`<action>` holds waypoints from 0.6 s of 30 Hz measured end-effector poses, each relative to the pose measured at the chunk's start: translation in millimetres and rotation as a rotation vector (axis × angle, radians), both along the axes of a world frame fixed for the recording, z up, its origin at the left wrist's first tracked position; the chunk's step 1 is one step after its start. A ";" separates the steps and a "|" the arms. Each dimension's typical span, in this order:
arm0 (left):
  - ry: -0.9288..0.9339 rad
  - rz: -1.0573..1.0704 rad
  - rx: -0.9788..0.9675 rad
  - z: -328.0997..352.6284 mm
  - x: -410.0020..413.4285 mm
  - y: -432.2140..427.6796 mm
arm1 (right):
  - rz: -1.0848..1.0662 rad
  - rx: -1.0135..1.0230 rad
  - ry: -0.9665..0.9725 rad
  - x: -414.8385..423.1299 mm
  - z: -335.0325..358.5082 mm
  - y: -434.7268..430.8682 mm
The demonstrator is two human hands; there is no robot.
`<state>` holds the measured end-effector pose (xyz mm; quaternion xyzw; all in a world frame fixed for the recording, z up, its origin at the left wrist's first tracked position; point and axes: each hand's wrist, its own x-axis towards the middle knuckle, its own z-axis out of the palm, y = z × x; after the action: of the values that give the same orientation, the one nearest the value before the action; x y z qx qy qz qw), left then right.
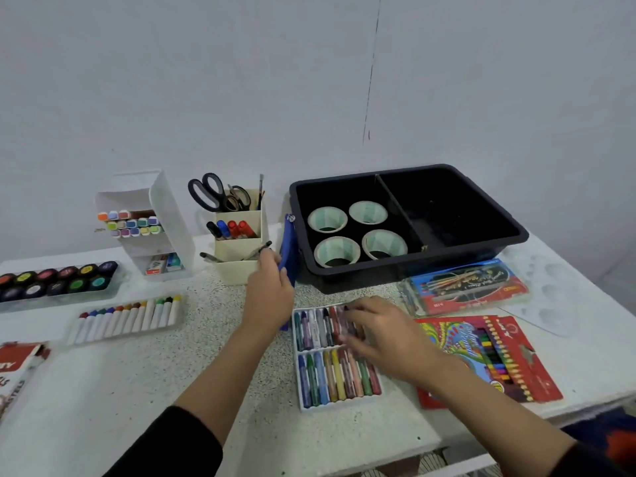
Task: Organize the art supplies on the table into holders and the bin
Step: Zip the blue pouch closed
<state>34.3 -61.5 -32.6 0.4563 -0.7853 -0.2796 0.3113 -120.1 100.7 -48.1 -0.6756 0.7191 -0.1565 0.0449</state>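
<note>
Left hand (270,297) grips the blue case (288,242) upright; right hand (385,333) blurs over the crayon tray (339,404), grasp unclear; a careless nudge could scatter crayons (330,376).

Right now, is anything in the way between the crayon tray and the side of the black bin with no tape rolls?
Mostly no. The right hand rests on the crayon tray. Only the pen pack lies flat before that side of the black bin, so lifting over it and the wall should do.
</note>
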 end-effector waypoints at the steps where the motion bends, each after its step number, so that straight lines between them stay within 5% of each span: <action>1: -0.017 -0.005 0.024 -0.5 -6.2 -1.8 | 0.007 0.050 -0.002 0.6 -1.5 2.4; 6: -0.096 -0.094 0.120 -9.0 -26.1 -4.3 | 0.099 0.238 -0.054 5.4 -8.3 12.5; 18: -0.097 -0.303 0.406 1.8 -13.4 -24.7 | 0.282 0.186 -0.083 37.1 -18.6 5.0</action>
<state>21.0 -86.2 -30.8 0.3992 -0.7866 -0.4527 0.1300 -82.9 105.8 -66.7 -0.7555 0.6263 -0.1090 0.1583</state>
